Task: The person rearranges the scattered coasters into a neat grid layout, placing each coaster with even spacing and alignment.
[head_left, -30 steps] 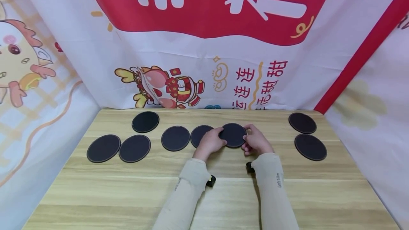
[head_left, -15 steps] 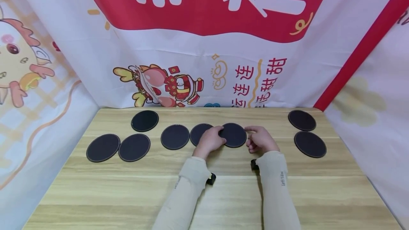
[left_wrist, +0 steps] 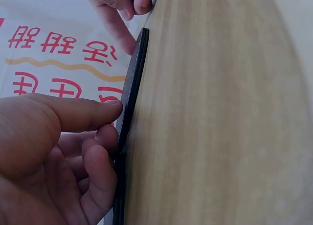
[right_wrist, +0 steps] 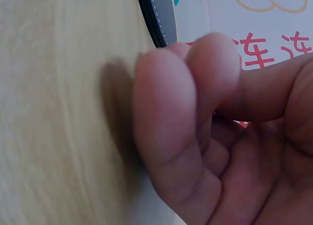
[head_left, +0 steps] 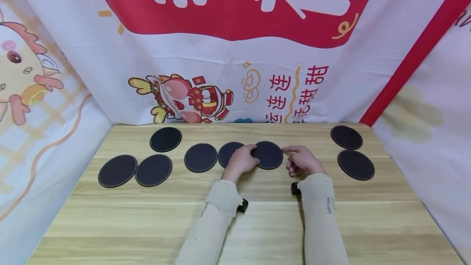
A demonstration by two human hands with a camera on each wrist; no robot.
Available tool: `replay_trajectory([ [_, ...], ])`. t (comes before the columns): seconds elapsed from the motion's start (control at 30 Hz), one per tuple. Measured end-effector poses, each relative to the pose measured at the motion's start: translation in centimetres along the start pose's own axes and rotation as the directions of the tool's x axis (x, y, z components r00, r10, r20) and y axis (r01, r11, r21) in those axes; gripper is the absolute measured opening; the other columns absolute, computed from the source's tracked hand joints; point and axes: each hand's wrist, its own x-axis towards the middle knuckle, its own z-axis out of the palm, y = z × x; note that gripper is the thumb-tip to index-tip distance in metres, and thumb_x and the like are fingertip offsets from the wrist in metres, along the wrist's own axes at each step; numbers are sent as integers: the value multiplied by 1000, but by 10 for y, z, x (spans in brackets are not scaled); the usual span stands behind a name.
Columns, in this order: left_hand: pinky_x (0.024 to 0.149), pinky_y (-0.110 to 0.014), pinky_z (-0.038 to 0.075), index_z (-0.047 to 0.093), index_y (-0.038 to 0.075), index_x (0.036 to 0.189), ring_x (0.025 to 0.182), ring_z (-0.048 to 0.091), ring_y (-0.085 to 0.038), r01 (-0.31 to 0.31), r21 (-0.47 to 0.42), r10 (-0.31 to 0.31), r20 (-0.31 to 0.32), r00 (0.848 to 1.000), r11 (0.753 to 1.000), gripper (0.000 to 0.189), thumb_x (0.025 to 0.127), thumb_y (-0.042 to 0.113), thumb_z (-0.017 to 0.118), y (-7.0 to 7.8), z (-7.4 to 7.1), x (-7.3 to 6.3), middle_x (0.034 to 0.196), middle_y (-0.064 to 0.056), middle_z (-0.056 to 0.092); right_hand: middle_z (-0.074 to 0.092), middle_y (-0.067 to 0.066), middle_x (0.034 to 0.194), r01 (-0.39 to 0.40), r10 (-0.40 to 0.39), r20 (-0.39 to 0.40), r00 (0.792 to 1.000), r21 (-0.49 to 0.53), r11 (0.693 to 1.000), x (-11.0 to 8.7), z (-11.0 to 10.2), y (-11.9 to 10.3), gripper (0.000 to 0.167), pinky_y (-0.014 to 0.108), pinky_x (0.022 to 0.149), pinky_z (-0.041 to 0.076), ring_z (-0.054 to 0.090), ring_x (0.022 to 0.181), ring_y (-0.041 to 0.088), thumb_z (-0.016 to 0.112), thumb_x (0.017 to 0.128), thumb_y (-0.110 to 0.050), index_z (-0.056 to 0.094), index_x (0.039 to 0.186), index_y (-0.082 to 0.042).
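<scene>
Two round black coasters with stitched rims lie side by side at the table's middle. My left hand (head_left: 241, 160) rests over the junction, partly hiding the left coaster (head_left: 227, 152). Its thumb and fingertips touch the right coaster (head_left: 269, 155). In the left wrist view the thumb (left_wrist: 90, 112) lies against that coaster's face, and the other fingers bend beside it. My right hand (head_left: 303, 160) has its index finger stretched to the coaster's right edge, its other fingers curled and holding nothing. The right wrist view shows these curled fingers (right_wrist: 166, 102) close to the tabletop.
Another coaster (head_left: 200, 158) sits just left of the middle pair. Farther left are three more, the rear one (head_left: 165, 139) near the back edge. A pair, including a front coaster (head_left: 356, 165), lies at right. Printed cloth (head_left: 206, 52) hangs behind the wooden table (head_left: 184, 224).
My right hand has drawn back to the right from the coaster's edge, with its thumb off the coaster and its index finger extended. My left hand has stayed in place.
</scene>
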Motion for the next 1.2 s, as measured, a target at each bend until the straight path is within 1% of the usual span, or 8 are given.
replay_trajectory([
  [0.23,110,-47,38,57,15,145,134,48,-33,4,-1,-4,8,1000,1000,53,94,19,72,2,0,0,145,-11,55,57,11,66,-9,9,-18,1000,-12,1000,2,-2,1,40,35,50,55,53,48,16,35,104,-1,54,140,2],
  [0.53,110,-47,39,57,15,145,133,49,-33,0,-14,0,20,1000,1000,49,97,19,68,1,0,-1,144,-11,55,58,11,65,-6,5,-17,1000,-34,999,1,-1,1,43,34,50,55,54,48,16,35,100,3,54,138,3],
  [0.67,81,-44,56,57,12,144,94,69,-35,4,-134,-1,18,1000,991,42,103,16,56,-4,-6,-1,136,-12,60,58,11,65,-6,6,-6,1000,-30,1000,2,-1,2,42,34,50,55,54,48,15,36,102,1,53,140,3],
  [0.77,59,-39,55,58,8,142,68,65,-30,18,-230,-22,-16,1000,973,39,104,12,52,-10,-16,-1,127,-12,64,59,12,66,-7,7,-1,1000,-19,1000,2,0,0,41,34,51,55,54,49,15,36,105,-3,52,142,2],
  [0.83,64,-37,55,59,7,141,79,66,-25,29,-233,-41,-48,998,972,38,103,12,52,-13,-24,-2,127,-11,65,60,12,67,-5,5,1,1000,-12,1000,2,0,-1,40,34,51,55,54,49,15,37,106,-5,51,143,1],
  [0.9,78,-40,55,60,6,140,99,65,-24,35,-206,-49,-64,997,978,38,103,11,53,-15,-30,-3,131,-11,63,60,13,68,-5,5,-1,1000,-11,1000,2,1,-3,40,35,51,56,55,49,15,37,106,-5,51,143,1],
  [1.0,97,-45,48,61,7,139,123,56,-30,44,-114,-49,-42,998,992,37,103,14,55,-18,-35,-5,138,-11,60,61,13,69,-1,1,-1,1000,-20,1000,2,2,-5,41,36,52,56,56,49,16,36,105,-4,51,143,2],
  [1.2,106,-47,42,63,12,137,130,52,-32,61,40,-62,7,998,997,36,102,18,59,-17,-30,-4,139,-9,59,61,14,70,3,-3,3,1000,-30,1000,1,2,-6,41,36,52,57,56,50,16,36,105,-3,50,144,2],
])
